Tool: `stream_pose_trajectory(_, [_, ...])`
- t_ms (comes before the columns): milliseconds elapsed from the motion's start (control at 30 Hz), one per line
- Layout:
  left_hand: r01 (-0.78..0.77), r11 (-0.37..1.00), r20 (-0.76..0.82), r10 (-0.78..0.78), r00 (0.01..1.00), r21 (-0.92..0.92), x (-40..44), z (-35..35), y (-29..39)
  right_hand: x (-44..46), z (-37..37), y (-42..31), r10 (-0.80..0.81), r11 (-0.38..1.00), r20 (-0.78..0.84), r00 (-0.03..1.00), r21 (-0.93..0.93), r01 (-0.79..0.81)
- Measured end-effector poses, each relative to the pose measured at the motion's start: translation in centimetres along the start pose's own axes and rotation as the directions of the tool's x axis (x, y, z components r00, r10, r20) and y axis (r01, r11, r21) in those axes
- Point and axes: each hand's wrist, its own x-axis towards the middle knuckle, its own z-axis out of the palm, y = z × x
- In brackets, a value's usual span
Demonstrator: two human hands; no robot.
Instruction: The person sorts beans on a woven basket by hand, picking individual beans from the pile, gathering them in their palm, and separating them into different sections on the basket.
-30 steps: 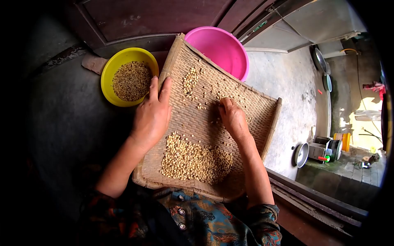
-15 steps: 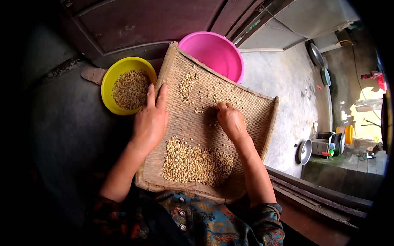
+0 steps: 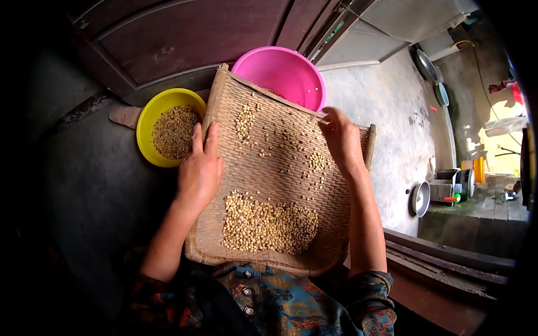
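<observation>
A woven bamboo tray (image 3: pixel 269 185) lies tilted in front of my body. A heap of pale beans (image 3: pixel 269 227) covers its near end, and smaller groups of beans (image 3: pixel 245 123) are scattered toward its far end. My left hand (image 3: pixel 200 173) grips the tray's left rim, two fingers straddling the edge. Above the far right part of the tray, close to the pink basin (image 3: pixel 269 70), my right hand (image 3: pixel 343 140) is raised with its fingers curled together. Slight blur hides whatever is between those fingertips.
A yellow basin (image 3: pixel 144 131) of brownish grain or bean bits (image 3: pixel 175 133) stands left of the tray. Behind is a dark wooden door (image 3: pixel 185 39). Concrete floor (image 3: pixel 386 112) extends to the right, with a metal bowl (image 3: pixel 421 199) and a door sill (image 3: pixel 443 271).
My right hand has lifted off the beans and moved up and right toward the tray's far edge, near the pink basin. My left hand stays on the rim.
</observation>
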Motion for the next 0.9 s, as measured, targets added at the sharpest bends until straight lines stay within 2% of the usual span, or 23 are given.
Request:
stream_pose_trajectory(33, [0.015,1.0,0.008,-0.015,1.0,-0.005,0.0,-0.1,0.2,-0.9,0.3,0.5,-0.127,0.988,0.056,0.99,-0.076,0.131])
stream_pose_trajectory(100, [0.014,1.0,0.002,-0.014,1.0,0.001,-0.1,0.0,0.2,-2.3,1.3,0.8,-0.04,0.989,0.187,0.982,-0.131,0.065])
stream_pose_trajectory(200, [-0.012,1.0,-0.014,0.012,1.0,0.022,-0.2,0.1,0.0,-3.5,3.1,2.1,-0.038,0.978,0.264,0.964,-0.188,0.09])
stream_pose_trajectory(333, [-0.013,1.0,-0.003,0.013,1.0,0.019,0.0,-0.2,0.3,-3.7,4.7,3.1,-0.135,0.958,0.216,0.967,-0.22,0.183])
stream_pose_trajectory(433, [-0.011,0.999,-0.005,0.011,1.0,0.032,0.0,-0.2,0.4,-3.6,4.7,3.5,-0.132,0.96,0.25,0.959,-0.209,0.186])
stream_pose_trajectory(533, [-0.007,1.0,0.0,0.007,1.0,0.029,0.0,-0.3,0.4,-3.7,4.7,3.7,-0.199,0.946,0.246,0.949,-0.206,0.251])
stream_pose_trajectory(733, [-0.012,1.0,-0.003,0.012,1.0,0.015,0.1,-0.3,0.4,-3.4,5.2,4.5,-0.293,0.858,0.256,0.921,-0.355,0.372])
stream_pose_trajectory(833, [-0.005,1.0,-0.003,0.005,1.0,0.013,0.1,-0.4,0.5,-2.9,5.2,4.6,-0.265,0.865,0.279,0.923,-0.354,0.355])
stream_pose_trajectory(900, [-0.029,0.999,-0.024,0.03,0.999,0.035,0.0,-0.3,0.4,-2.6,4.8,4.3,-0.229,0.913,0.28,0.932,-0.271,0.306])
